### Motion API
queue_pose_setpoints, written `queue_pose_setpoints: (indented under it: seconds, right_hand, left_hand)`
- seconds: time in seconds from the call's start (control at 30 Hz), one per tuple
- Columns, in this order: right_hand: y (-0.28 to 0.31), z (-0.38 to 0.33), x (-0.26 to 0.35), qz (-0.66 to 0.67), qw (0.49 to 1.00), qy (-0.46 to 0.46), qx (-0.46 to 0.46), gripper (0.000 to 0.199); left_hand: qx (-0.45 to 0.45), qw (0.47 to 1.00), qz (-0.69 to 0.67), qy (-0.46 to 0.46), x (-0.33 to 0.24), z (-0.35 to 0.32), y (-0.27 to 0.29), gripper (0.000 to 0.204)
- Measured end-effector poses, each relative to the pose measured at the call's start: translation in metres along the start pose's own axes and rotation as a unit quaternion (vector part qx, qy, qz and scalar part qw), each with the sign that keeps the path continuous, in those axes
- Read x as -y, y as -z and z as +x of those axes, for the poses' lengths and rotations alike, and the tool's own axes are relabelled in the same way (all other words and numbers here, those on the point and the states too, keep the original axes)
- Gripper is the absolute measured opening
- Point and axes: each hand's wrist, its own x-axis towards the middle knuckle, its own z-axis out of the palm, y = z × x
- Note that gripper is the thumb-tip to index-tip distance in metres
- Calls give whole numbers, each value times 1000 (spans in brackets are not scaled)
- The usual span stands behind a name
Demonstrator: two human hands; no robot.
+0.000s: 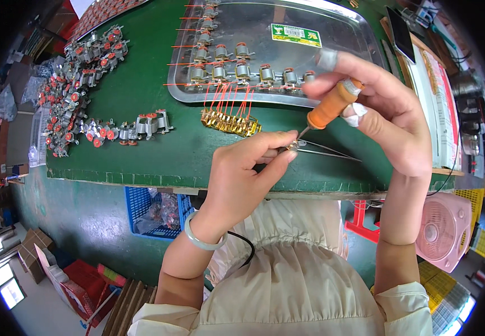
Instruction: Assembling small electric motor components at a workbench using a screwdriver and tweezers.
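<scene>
My left hand (246, 171) is closed, pinching a small metal part (294, 147) between thumb and fingertips at the front of the green table. My right hand (388, 115) is wrapped round the orange handle of a screwdriver (330, 106); its thin tip points down at the part. White tape covers the thumb, and a grey wrap covers a fingertip. Thin metal prongs, perhaps tweezers (332, 153), extend right from beside the left fingertips. Just beyond my left hand lies a row of brass-coloured pieces (231, 122) with red wires.
A metal tray (248, 25) holds rows of small motors (242, 69) with red wires. More motors (66, 95) are heaped on the green table (141, 95) at left. A blue crate (141, 224) and pink fan (441, 232) stand below the table's front edge.
</scene>
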Motion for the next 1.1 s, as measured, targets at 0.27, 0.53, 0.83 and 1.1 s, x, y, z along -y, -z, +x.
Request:
queue_pose_setpoints:
  seconds: [0.27, 0.53, 0.83, 1.1]
  right_hand:
    - [-12, 4, -10, -235, 965, -37, -109, 22]
    - [-8, -1, -9, -6, 999, 22, 29, 43]
    - [-1, 9, 0, -160, 984, -83, 3, 21]
    - [-22, -8, -6, -94, 984, 11, -150, 20]
  left_hand:
    - [3, 1000, -8, -9, 1, 1, -1, 27]
    - [-2, 1000, -4, 0, 3, -2, 2, 27]
    - [8, 1000, 7, 0, -1, 0, 0, 27]
    - [4, 999, 19, -37, 1, 0, 0, 30]
